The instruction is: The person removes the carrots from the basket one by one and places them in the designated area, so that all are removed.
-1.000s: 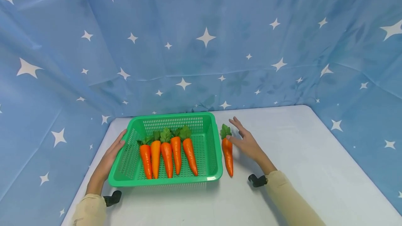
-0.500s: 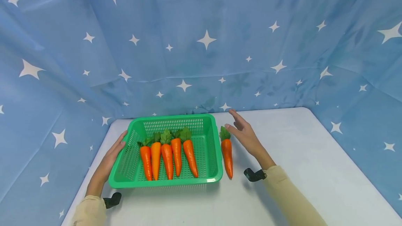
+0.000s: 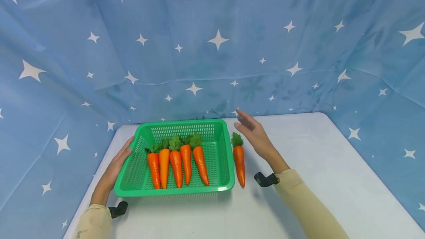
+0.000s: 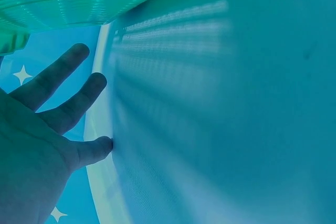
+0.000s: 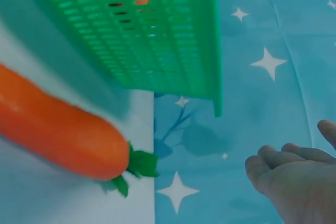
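Several orange carrots (image 3: 176, 165) with green tops lie side by side in a green plastic basket (image 3: 174, 193). At the basket's left side is my left hand (image 3: 114, 167), its fingers along the outer wall near the rim. The left wrist view shows three fingers (image 4: 68, 109) of that hand extended and spread below the basket's side. One loose carrot (image 3: 239, 161) lies on the table just right of the basket, leaves pointing away from me. My right hand (image 3: 257, 135) hovers beyond and right of its leaves, fingers extended, holding nothing; in the right wrist view it is apart from carrot and basket.
A white tabletop (image 3: 315, 158) extends to the right and in front of the basket. Behind it and along both sides hangs a blue curtain (image 3: 212, 58) with white stars. Each forearm, in a beige sleeve (image 3: 305, 198), carries a black wrist camera (image 3: 265, 180).
My right hand has risen off the loose carrot and moved away and slightly left past its leaves. The carrot stays beside the basket. My left hand keeps its place at the basket's side.
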{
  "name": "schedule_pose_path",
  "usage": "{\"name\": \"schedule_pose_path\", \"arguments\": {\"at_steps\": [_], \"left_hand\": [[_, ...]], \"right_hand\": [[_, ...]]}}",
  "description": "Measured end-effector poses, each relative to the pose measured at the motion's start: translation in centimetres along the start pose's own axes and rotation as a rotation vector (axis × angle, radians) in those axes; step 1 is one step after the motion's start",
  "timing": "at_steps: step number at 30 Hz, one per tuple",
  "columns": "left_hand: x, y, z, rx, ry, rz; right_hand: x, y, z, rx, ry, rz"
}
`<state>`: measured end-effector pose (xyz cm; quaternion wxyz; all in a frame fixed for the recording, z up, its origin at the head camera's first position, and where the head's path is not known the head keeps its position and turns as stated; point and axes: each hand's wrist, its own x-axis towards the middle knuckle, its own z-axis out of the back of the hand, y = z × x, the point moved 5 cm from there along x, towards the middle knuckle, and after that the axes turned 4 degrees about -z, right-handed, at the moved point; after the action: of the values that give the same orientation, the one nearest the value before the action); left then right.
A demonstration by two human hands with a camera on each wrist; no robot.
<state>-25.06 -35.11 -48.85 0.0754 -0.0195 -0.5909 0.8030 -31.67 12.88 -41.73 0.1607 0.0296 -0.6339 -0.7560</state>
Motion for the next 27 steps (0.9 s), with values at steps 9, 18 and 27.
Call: {"name": "schedule_pose_path", "arguments": {"at_steps": [9,18,27], "left_hand": [[0.0,0.2,-0.1,-0.012,-0.001,0.000],[-0.2,0.2,-0.1,0.009,-0.001,0.007],[-0.1,0.3,0.0,0.009,-0.006,0.009]], "right_hand": [[0.9,1.8,-1.9,0.013,0.028,0.032],[1.9,2.6,-4.6,0.060,0.069,0.052],[2.8,3.6,-6.8,0.067,0.102,0.040]]}}
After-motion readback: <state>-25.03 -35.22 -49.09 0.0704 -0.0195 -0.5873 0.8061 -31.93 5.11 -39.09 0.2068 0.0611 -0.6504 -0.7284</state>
